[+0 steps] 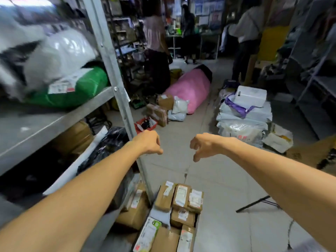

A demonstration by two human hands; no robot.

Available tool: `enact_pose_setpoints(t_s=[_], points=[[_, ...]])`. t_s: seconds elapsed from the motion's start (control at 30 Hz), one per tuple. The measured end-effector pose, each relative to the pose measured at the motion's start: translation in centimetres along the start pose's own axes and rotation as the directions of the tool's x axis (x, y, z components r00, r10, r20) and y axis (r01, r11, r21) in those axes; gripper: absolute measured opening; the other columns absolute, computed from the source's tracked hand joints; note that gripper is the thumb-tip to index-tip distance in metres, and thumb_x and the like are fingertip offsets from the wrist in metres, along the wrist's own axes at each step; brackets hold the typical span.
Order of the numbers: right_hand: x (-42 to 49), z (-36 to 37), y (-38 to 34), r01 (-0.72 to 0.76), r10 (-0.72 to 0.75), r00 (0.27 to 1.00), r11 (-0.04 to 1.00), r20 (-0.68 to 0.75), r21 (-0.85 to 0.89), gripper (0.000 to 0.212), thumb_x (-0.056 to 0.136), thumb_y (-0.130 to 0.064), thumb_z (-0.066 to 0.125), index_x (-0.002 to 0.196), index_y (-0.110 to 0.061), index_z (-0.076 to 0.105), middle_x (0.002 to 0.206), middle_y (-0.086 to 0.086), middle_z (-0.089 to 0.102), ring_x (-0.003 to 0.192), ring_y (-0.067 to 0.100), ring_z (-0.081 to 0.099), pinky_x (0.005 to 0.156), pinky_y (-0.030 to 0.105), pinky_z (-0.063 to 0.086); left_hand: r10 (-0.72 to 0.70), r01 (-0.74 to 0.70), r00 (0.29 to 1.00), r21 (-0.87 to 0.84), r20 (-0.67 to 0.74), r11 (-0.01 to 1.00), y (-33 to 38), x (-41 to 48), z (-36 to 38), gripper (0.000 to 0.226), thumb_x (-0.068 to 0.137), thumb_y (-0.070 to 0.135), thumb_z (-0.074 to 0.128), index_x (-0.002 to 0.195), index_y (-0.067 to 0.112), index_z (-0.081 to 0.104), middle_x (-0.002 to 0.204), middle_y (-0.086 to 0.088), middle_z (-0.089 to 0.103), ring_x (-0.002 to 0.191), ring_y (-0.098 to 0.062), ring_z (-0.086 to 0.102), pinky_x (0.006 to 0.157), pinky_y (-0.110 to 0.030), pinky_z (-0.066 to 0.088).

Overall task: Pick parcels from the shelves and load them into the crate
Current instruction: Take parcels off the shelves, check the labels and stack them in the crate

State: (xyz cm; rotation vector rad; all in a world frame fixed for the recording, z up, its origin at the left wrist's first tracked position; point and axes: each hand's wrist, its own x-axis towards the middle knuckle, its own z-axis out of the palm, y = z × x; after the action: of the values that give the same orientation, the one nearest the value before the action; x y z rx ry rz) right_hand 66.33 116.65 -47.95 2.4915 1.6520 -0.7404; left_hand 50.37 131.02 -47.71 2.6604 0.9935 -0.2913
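Left hand: the left hand (148,142) hangs in mid-air at the end of an outstretched arm, fingers loosely curled downward, gripping nothing
Right hand: the right hand (201,145) is level with it and a little apart, fingers likewise drooping and loosely curled, empty
Crate: the crate (197,218) sits on the floor below the hands, close beside the shelf upright; its walls are mostly hidden, so its shape is hard to make out
Parcels in crate: brown taped parcels (179,197) with white labels lie packed side by side, along with a white packet with green print (148,233)
Shelf: the metal shelf (60,115) on the left carries a green bag (76,88) and a white bag (60,51), blurred
Lower shelf: a black bag (111,140) and cardboard boxes (135,210)
Floor beyond: a pink sack (190,88) and a stack of pale mailers (243,120) lie well apart from the crate
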Motion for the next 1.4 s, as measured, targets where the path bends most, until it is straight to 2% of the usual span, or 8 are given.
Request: enact_pose_setpoints(t_s=[0.43,0.57,0.63,0.73,0.87,1.1,1.27,1.4], points=[[-11.6,-0.7,-13.4,0.340,-0.352,0.936,0.921,-0.029,-0.189,0.048,0.078,-0.031,0.074,0.122,-0.013,0.064,0.118,0.006,0.064,0.101,0.023,0.060,0.086,0.035,0.053,-0.326,0.312,0.926,-0.100,-0.189,0.945,-4.9,-25.1,-1.7,0.028,0.076,0.036,0.074,0.101,0.023,0.073,0.105,-0.002,0.070,0.093,-0.019,0.064,0.086,-0.036,0.055],[-15.2,0.2,-20.4,0.439,-0.470,0.882,0.838,-0.019,-0.324,0.015,0.074,-0.036,0.073,0.078,-0.024,0.065,0.075,-0.005,0.059,0.066,0.015,0.054,0.057,0.030,0.047,-0.465,0.437,0.860,-0.164,-0.213,0.884,-7.5,-34.2,-0.6,0.031,0.077,0.033,0.073,0.105,0.019,0.073,0.105,-0.003,0.069,0.093,-0.020,0.064,0.085,-0.035,0.055],[-17.3,1.4,-24.5,0.504,-0.542,0.840,0.789,-0.012,-0.351,0.022,0.075,-0.037,0.073,0.066,-0.027,0.055,0.066,-0.009,0.052,0.058,0.010,0.048,0.050,0.025,0.037,-0.543,0.509,0.808,-0.193,-0.229,0.839,-8.9,-39.4,0.3,0.032,0.076,0.032,0.073,0.105,0.019,0.072,0.106,-0.002,0.069,0.094,-0.020,0.065,0.086,-0.036,0.055],[-21.1,3.7,-31.1,0.628,-0.658,0.751,0.685,0.055,-0.368,0.018,0.077,-0.036,0.074,0.082,-0.026,0.061,0.082,-0.007,0.060,0.072,0.012,0.057,0.067,0.029,0.049,-0.671,0.622,0.710,-0.258,-0.212,0.739,-10.8,-47.9,2.0,0.033,0.077,0.031,0.073,0.108,0.020,0.070,0.108,-0.001,0.068,0.097,-0.020,0.064,0.090,-0.037,0.054],[-27.9,7.6,-40.0,0.751,-0.773,0.618,0.528,0.142,-0.398,0.051,0.081,-0.035,0.073,0.125,-0.012,0.061,0.124,0.003,0.058,0.112,0.023,0.054,0.098,0.040,0.047,-0.808,0.755,0.559,-0.288,-0.185,0.589,-12.2,-60.3,4.6,0.032,0.078,0.033,0.072,0.107,0.020,0.070,0.106,0.000,0.067,0.096,-0.020,0.064,0.087,-0.034,0.054],[-42.5,15.0,-51.5,0.903,-0.890,0.297,0.145,0.346,-0.404,0.045,0.085,-0.033,0.067,0.119,-0.005,0.064,0.121,0.008,0.059,0.112,0.027,0.055,0.087,0.032,0.047,-0.957,0.896,0.279,-0.339,-0.074,0.287,-10.3,-80.8,9.6,0.016,0.084,0.029,0.070,0.085,0.013,0.067,0.093,-0.011,0.067,0.084,-0.027,0.062,0.080,-0.038,0.052],[-52.4,19.2,-57.5,0.929,-0.930,0.083,-0.057,0.357,-0.365,0.024,0.076,-0.031,0.074,0.067,-0.016,0.057,0.070,0.004,0.056,0.064,0.019,0.055,0.062,0.033,0.049,-0.995,0.890,0.087,-0.445,-0.049,0.099,-5.5,-91.5,11.8,0.035,0.084,0.031,0.074,0.110,0.009,0.070,0.113,-0.009,0.068,0.101,-0.027,0.063,0.090,-0.040,0.053],[-59.5,22.2,-60.1,0.949,-0.895,-0.059,-0.188,0.442,-0.253,0.059,0.077,-0.033,0.074,0.121,0.002,0.059,0.122,0.022,0.062,0.111,0.035,0.060,0.095,0.049,0.050,-0.995,0.891,-0.097,-0.448,-0.035,-0.071,-0.2,-98.2,13.6,0.034,0.082,0.032,0.072,0.108,0.011,0.069,0.111,-0.011,0.066,0.098,-0.029,0.063,0.086,-0.040,0.054]])
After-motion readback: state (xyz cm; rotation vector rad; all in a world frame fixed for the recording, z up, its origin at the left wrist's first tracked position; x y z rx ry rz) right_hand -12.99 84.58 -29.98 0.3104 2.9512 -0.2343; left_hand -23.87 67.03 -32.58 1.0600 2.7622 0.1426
